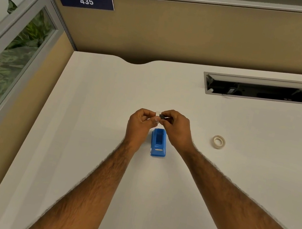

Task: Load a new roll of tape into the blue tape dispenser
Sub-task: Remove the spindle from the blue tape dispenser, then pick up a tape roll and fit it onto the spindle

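Observation:
The blue tape dispenser (158,143) sits on the white desk (107,106), its roll bay open and empty. Just above its far end, both hands meet. My left hand (140,124) pinches a thin white ring (158,114), which looks like a bare tape core. My right hand (178,128) grips a small black spindle (162,117) that touches the ring. Fingers hide most of both parts. A roll of tape (218,142) lies flat on the desk to the right, apart from the hands.
An open cable tray (261,91) with a raised lid is set into the desk at the back right. Beige cubicle partitions (200,36) close off the back and left sides; a sign reads 435.

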`<act>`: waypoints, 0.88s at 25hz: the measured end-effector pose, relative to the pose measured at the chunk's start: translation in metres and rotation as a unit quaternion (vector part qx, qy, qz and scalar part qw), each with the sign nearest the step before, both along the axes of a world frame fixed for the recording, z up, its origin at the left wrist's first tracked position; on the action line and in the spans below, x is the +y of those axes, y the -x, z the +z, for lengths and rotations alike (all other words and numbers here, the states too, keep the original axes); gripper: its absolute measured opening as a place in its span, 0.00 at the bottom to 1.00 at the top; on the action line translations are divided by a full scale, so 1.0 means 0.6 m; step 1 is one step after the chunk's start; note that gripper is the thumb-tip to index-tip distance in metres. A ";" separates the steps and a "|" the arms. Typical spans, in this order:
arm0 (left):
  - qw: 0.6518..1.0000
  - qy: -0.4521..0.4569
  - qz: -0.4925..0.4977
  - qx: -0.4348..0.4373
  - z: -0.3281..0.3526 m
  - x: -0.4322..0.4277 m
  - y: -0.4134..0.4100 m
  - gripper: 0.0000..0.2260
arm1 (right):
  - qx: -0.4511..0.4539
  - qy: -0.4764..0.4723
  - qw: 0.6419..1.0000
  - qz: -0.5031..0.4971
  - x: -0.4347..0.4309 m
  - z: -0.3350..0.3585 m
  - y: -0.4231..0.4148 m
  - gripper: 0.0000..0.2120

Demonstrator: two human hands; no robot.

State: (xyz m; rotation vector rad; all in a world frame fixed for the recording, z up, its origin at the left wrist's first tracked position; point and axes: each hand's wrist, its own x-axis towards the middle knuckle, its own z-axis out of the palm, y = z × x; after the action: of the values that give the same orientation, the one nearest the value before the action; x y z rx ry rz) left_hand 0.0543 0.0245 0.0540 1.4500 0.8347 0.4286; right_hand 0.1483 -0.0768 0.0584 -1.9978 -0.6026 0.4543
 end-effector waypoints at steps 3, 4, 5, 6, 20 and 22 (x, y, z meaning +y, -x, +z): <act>1.000 -0.018 0.004 -0.015 0.004 0.023 -0.029 0.14 | 0.011 0.001 0.998 -0.055 -0.003 -0.005 -0.004 0.09; 0.999 -0.039 -0.002 -0.006 0.004 0.032 -0.044 0.17 | 0.013 0.008 0.998 -0.064 -0.005 -0.007 -0.005 0.09; 0.998 -0.065 -0.012 0.009 0.003 0.041 -0.063 0.19 | 0.013 0.020 0.997 -0.069 -0.008 -0.010 -0.005 0.10; 0.995 -0.093 -0.025 0.027 0.001 0.049 -0.083 0.19 | 0.014 0.035 0.997 -0.071 -0.011 -0.014 -0.007 0.10; 0.865 -0.392 -0.231 0.211 -0.096 0.110 -0.210 0.25 | -0.010 0.093 0.994 -0.050 -0.015 -0.042 -0.029 0.11; 0.876 -0.364 -0.236 0.211 -0.093 0.108 -0.208 0.27 | -0.010 0.093 0.994 -0.052 -0.017 -0.043 -0.031 0.11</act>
State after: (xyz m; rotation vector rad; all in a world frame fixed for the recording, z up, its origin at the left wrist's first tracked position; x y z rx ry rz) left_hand 0.1789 0.0895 -0.0019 2.4433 0.6356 0.0300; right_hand 0.1668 -0.0869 0.0327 -2.2017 -0.4809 0.4417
